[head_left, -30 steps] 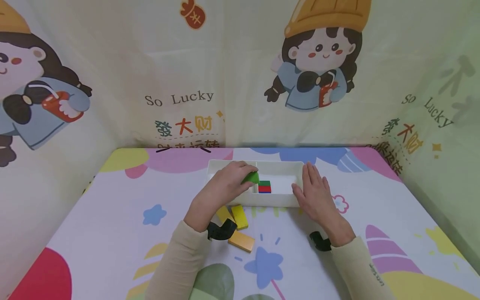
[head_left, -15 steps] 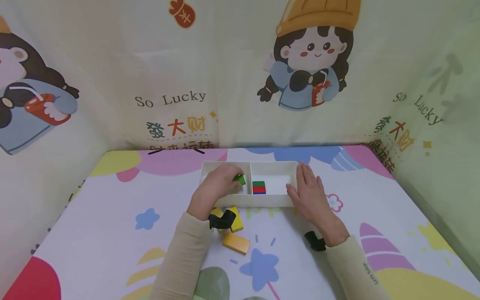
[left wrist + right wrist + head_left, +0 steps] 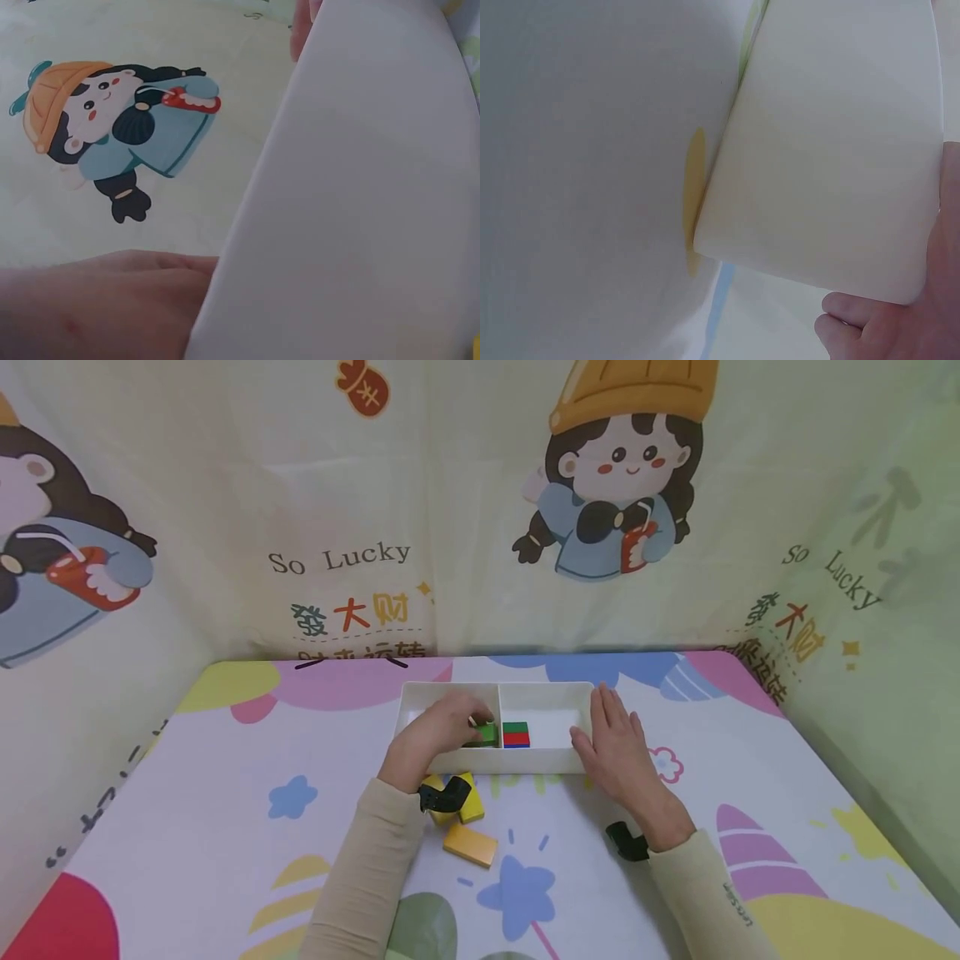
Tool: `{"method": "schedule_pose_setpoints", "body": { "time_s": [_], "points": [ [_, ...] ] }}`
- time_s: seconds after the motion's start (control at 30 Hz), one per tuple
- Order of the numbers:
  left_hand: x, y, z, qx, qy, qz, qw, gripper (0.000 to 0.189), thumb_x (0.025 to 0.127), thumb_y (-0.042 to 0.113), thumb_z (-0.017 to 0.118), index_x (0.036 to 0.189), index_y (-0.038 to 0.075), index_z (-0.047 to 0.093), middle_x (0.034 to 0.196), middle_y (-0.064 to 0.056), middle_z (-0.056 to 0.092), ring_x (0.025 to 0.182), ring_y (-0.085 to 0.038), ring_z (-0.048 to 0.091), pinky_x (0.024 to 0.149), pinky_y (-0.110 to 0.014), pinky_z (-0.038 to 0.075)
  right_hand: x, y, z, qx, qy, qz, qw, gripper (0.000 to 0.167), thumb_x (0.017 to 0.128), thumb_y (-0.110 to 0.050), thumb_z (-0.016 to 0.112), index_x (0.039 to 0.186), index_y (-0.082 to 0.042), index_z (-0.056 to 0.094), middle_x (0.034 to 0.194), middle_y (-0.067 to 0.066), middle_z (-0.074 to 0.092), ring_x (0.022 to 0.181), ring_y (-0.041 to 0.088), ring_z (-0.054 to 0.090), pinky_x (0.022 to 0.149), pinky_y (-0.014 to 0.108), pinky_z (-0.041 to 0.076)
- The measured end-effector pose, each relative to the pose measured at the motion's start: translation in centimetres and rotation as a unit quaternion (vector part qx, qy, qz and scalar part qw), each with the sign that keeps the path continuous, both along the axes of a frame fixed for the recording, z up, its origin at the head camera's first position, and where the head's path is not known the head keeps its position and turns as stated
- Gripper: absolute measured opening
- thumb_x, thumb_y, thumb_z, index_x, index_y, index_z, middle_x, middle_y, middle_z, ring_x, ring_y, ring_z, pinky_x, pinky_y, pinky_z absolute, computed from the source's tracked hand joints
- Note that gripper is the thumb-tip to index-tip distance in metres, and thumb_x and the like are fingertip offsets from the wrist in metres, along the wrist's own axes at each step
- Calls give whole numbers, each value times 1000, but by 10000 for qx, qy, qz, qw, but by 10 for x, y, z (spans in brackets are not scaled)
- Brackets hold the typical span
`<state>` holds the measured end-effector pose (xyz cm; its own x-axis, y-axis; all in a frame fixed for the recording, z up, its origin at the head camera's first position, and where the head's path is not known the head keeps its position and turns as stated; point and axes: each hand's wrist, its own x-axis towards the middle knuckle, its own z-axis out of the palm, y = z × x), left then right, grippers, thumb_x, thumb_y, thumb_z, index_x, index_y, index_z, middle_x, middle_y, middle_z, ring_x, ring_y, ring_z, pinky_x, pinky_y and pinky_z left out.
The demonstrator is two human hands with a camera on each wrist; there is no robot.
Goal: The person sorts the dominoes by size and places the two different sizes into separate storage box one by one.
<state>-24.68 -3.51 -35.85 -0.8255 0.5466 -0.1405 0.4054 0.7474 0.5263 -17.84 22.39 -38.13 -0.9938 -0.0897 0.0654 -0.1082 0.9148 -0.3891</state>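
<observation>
A white two-compartment box (image 3: 450, 762) sits on the table. In its left compartment, close to the divider, is a green block (image 3: 487, 735). My left hand (image 3: 438, 727) reaches over the front wall with curled fingers at this block; its thumb is hidden. The left wrist view shows that hand (image 3: 112, 307) partly behind the box's wall (image 3: 345, 180). My right hand (image 3: 618, 747) rests against the box's right end, fingers straight, thumb at the front corner. In the right wrist view the same hand (image 3: 900, 326) touches the box's end (image 3: 825, 165).
Green, red and blue blocks (image 3: 516, 735) lie together in the right compartment beside the divider. Before the box are a yellow block (image 3: 471, 799), another yellowish block (image 3: 435, 787) partly under the left wrist camera, and an orange block (image 3: 470, 845). A printed cloth (image 3: 337, 877) covers the table.
My left hand has carried the green block from above the divider leftwards and down into the left compartment. My right hand has stayed at the box's right end. The head view has shifted slightly.
</observation>
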Motion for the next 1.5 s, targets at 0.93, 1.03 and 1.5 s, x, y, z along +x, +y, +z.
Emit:
{"method": "schedule_pose_setpoints", "body": {
  "time_s": [0.93, 1.03, 1.5],
  "points": [
    [11, 2, 14, -41, 73, -202, 9998, 29, 104, 22, 51, 88, 5, 67, 67, 3, 37, 68, -12, 42, 67, -27, 37, -3, 0, 7, -50, -53, -8, 10000, 73, 104, -34, 40, 157, 4, 7, 166, 22, 3, 153, 41, 4, 121, 64, 5],
    [12, 2, 14, -85, 31, -192, 9998, 27, 104, 23, 51, 94, 7, 69, 70, 2, 45, 72, -13, 46, 70, -28, 42, -2, 1, 8, -33, -70, -9, 10000, 73, 104, -34, 40, 157, 5, 7, 166, 22, 3, 153, 42, 4, 121, 64, 5],
    [44, -10, 37, -375, 676, 181, 9968, 28, 101, 25, 57, 125, 14, 67, 124, -5, 65, 111, -21, 61, 95, -41, 54, 3, -1, 6, -52, -106, -52, 9999, 73, 104, -33, 41, 157, 5, 8, 166, 23, 4, 153, 42, 5, 121, 64, 6]
  ]
}}
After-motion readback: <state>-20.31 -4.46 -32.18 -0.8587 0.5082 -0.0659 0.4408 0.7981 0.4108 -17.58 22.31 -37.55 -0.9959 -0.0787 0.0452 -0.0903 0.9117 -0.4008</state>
